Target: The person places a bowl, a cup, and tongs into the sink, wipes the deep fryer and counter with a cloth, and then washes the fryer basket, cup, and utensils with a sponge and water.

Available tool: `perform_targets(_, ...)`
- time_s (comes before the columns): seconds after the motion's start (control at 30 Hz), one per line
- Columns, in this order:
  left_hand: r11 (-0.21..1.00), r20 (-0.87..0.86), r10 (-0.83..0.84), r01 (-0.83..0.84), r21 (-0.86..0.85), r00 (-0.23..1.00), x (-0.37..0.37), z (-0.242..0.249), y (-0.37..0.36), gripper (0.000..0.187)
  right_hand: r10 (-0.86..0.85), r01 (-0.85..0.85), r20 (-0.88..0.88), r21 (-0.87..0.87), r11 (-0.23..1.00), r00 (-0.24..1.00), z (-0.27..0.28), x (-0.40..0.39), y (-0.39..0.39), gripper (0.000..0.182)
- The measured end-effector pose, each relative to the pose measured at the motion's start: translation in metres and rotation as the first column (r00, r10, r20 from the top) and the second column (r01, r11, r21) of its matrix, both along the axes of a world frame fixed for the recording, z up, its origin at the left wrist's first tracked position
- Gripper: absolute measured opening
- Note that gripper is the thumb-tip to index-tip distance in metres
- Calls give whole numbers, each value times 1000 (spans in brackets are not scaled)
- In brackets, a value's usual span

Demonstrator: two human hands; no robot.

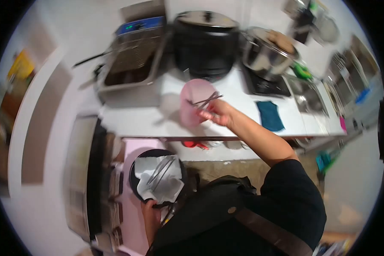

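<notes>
My right hand point(215, 114) is closed on a dark, thin utensil point(205, 101), blurred, that looks like tongs or crossed sticks. It is over the front of a translucent pink container point(194, 91) on the white counter. Lower left, my left hand point(151, 212) grips the near edge of a round black pan point(136, 187). White paper point(168, 187) lines the pan, and metal tongs point(160, 173) lie on it.
A deep fryer point(128, 91) with dark contents stands at the back left. Beside it are a large black cooker point(205, 51) and a steel pot point(264, 57) on a black hob point(258, 85). A teal cloth point(269, 115) lies near the sink point(306, 96).
</notes>
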State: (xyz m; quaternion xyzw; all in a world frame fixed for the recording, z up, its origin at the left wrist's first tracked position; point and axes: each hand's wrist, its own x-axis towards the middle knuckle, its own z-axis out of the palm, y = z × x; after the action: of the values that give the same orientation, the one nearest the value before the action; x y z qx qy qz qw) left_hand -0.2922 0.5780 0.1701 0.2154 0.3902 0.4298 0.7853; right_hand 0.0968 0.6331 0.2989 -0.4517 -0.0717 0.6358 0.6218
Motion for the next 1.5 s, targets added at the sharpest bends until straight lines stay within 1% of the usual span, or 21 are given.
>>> perform_targets(0.1, 984, -51, -157, 161, 82, 986, 16, 7, 14, 57, -50, 48, -19, -96, 994, 999, 11, 9, -71, 26)
perform_targets(0.13, 971, -50, -214, 218, 94, 976, 24, 22, 14, 56, 39, -46, -87, -85, 995, 995, 19, 19, -96, 21)
perform_targets(0.27, 931, -142, -328, 345, 118, 934, 62, 121, -20, 57, 17, -5, 60, -204, 979, 998, 80, 38, -212, 16)
perform_targets(0.3, 936, -171, -311, 333, 119, 935, 84, 127, -25, 49, 35, 1, 171, -209, 978, 985, 86, 52, -241, 15)
perform_targets(0.43, 859, -174, -472, 495, 127, 864, 176, 53, -3, 35, -62, 95, 187, -173, 980, 980, 80, 124, -336, 17)
perform_targets(0.47, 865, -189, -462, 488, 120, 866, 197, 112, -49, 7, -2, 49, 193, -239, 970, 981, 125, 162, -376, 20)
perform_targets(0.63, 721, -159, -680, 692, 30, 716, 385, 82, -112, 38, -80, 260, 480, -321, 911, 874, 130, 264, -493, 24)
perform_targets(0.67, 819, -108, -569, 573, 9, 815, 434, 92, -145, 32, -137, 317, 483, -314, 895, 865, 134, 282, -508, 23)
perform_targets(0.7, 716, -40, -697, 694, -71, 716, 455, 74, -136, 28, -159, 337, 467, -325, 884, 870, 146, 317, -524, 24)
perform_targets(0.77, 710, -54, -704, 699, -85, 708, 514, 81, -169, 29, -179, 361, 479, -321, 876, 859, 143, 361, -554, 24)
perform_targets(0.8, 603, 69, -795, 797, -1, 602, 537, 83, -173, 32, -225, 413, 506, -297, 861, 833, 145, 381, -563, 25)
perform_targets(0.87, 718, 118, -690, 696, -13, 714, 592, 97, -201, 47, -312, 492, 530, -240, 837, 789, 145, 423, -577, 24)
perform_targets(0.93, 672, 51, -740, 740, 24, 671, 642, 94, -199, 43, -323, 507, 611, -150, 849, 722, 152, 467, -574, 23)
perform_targets(1.1, 555, 24, -832, 830, 50, 555, 767, 50, -175, 30, -342, 541, 663, -114, 834, 666, 86, 602, -561, 19)
perform_targets(1.17, 612, -46, -789, 790, 32, 613, 804, 50, -185, 13, -487, 583, 507, -38, 812, 711, 68, 625, -533, 18)
perform_targets(1.27, 619, -116, -776, 784, 56, 621, 854, 4, -182, 11, -408, 498, 422, -128, 857, 810, -12, 696, -510, 21)
perform_targets(1.3, 671, -109, -739, 740, -36, 665, 867, 2, -187, 20, -404, 511, 407, -199, 836, 819, -31, 710, -501, 19)
perform_targets(1.33, 681, -110, -730, 731, -36, 675, 878, -1, -189, 20, -442, 553, 475, -117, 825, 761, -108, 760, -499, 17)
perform_targets(1.37, 688, -204, -718, 722, -66, 665, 890, -5, -190, 40, -362, 501, 450, -239, 832, 817, -95, 750, -495, 17)
perform_targets(1.43, 644, -333, -732, 764, -50, 595, 911, -23, -183, 73, -217, 374, 424, -331, 866, 879, -172, 811, -496, 17)
perform_targets(1.5, 701, -375, -678, 710, -70, 632, 918, -28, -192, 76, -53, 219, 376, -414, 884, 925, -197, 831, -489, 18)
